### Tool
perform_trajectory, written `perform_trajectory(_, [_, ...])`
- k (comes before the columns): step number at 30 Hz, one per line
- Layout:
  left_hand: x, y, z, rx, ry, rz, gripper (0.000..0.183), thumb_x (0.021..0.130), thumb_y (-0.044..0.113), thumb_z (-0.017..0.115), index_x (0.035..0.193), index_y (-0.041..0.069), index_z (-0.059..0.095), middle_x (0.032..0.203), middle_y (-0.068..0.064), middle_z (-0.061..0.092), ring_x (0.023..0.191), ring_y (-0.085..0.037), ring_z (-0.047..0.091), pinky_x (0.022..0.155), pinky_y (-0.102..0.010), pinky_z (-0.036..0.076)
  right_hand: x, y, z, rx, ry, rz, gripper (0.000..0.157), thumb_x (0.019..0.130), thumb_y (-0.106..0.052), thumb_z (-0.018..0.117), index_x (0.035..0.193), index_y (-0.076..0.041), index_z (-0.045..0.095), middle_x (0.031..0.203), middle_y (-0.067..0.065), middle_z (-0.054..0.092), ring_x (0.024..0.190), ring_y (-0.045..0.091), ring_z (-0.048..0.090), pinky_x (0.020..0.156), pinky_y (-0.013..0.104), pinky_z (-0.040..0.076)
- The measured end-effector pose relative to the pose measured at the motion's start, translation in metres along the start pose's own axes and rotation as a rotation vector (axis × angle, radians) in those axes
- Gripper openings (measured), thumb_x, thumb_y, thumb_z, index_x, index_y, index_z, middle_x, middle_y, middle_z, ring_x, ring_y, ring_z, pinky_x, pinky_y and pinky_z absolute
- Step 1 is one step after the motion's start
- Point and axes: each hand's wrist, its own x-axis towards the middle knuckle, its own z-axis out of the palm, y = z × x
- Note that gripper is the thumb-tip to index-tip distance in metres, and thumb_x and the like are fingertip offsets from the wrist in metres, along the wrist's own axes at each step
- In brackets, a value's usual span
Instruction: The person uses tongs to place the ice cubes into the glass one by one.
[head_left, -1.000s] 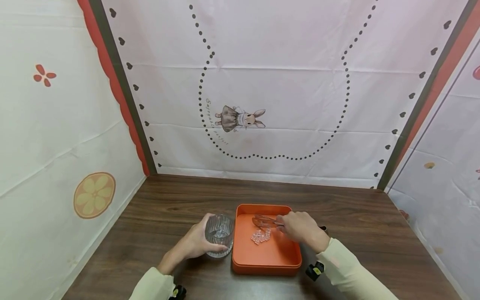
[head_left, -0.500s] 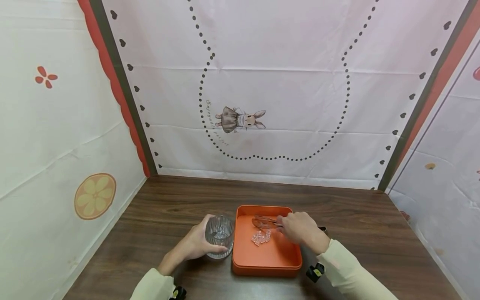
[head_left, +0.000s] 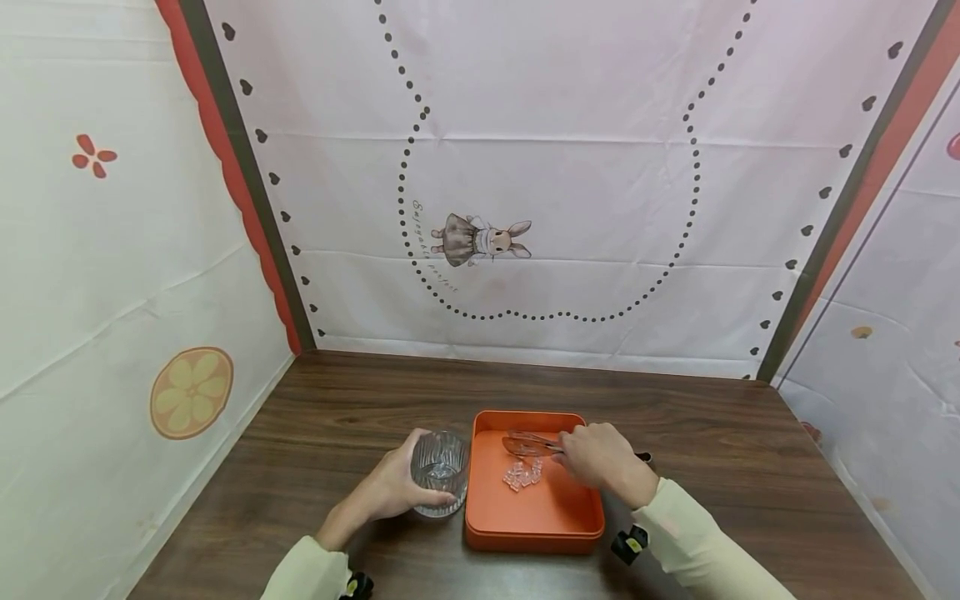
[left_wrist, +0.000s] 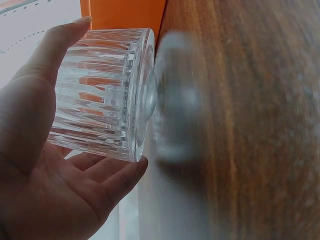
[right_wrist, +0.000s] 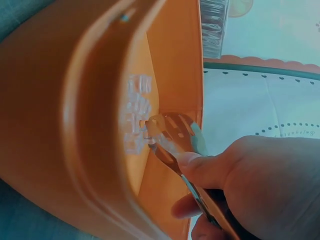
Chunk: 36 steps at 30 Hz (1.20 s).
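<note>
My left hand [head_left: 390,483] grips a clear ribbed drinking glass [head_left: 438,471], thumb on the near side and fingers behind it. The glass stands upright just left of an orange box [head_left: 534,512], its base close over the tabletop in the left wrist view. My right hand [head_left: 600,454] holds metal tongs [head_left: 525,446] that reach into the box, their handle end showing behind the hand. Several small clear cubes [head_left: 522,476] lie on the box floor. In the right wrist view the slotted tongs head [right_wrist: 175,127] is right at the cubes [right_wrist: 137,107], its two jaws apart.
A dark wood-grain table [head_left: 360,383] carries the box and glass. White printed cloth [head_left: 555,192] hangs behind it and on both sides. The box's raised walls [right_wrist: 100,100] surround the cubes. Black wrist cameras [head_left: 630,543] sit on both wrists.
</note>
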Motion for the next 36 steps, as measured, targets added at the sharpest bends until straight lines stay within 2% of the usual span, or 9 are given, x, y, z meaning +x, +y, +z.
perform_trajectory(7, [0.0,0.0,0.001,0.008,0.005,0.0,0.094,0.062,0.046,0.093,0.134,0.012,0.043,0.107,-0.004,0.064,0.095,-0.016,0.061,0.085,-0.041,0.05,-0.001,0.002,-0.004,0.006,0.049,-0.012,0.026,0.094,-0.039,0.066,0.097,-0.014,0.068,0.059,-0.002,0.051,0.049,0.017,0.042,0.048,0.03,0.043])
perform_trajectory(15, [-0.001,0.0,0.001,0.009,0.01,-0.003,0.095,0.062,0.046,0.093,0.135,0.012,0.043,0.107,-0.005,0.064,0.095,-0.017,0.061,0.086,-0.042,0.05,-0.004,0.008,-0.006,0.004,0.143,-0.062,0.025,0.095,-0.039,0.064,0.091,-0.015,0.064,0.055,-0.003,0.047,0.045,0.016,0.043,0.045,0.032,0.043])
perform_trajectory(24, [0.0,0.0,0.001,0.011,0.011,-0.004,0.095,0.062,0.046,0.093,0.135,0.012,0.043,0.108,-0.004,0.064,0.096,-0.017,0.06,0.086,-0.042,0.049,-0.008,0.013,-0.015,-0.007,0.233,-0.114,0.025,0.097,-0.039,0.062,0.095,-0.014,0.063,0.054,-0.003,0.046,0.044,0.016,0.047,0.044,0.033,0.043])
perform_trajectory(36, [0.001,0.0,0.0,0.02,0.01,-0.014,0.097,0.061,0.047,0.093,0.136,0.012,0.042,0.108,-0.005,0.064,0.097,-0.018,0.06,0.087,-0.043,0.049,-0.012,0.014,-0.024,0.027,0.376,-0.205,0.022,0.097,-0.036,0.062,0.09,-0.016,0.057,0.05,-0.007,0.039,0.04,0.012,0.04,0.04,0.03,0.035])
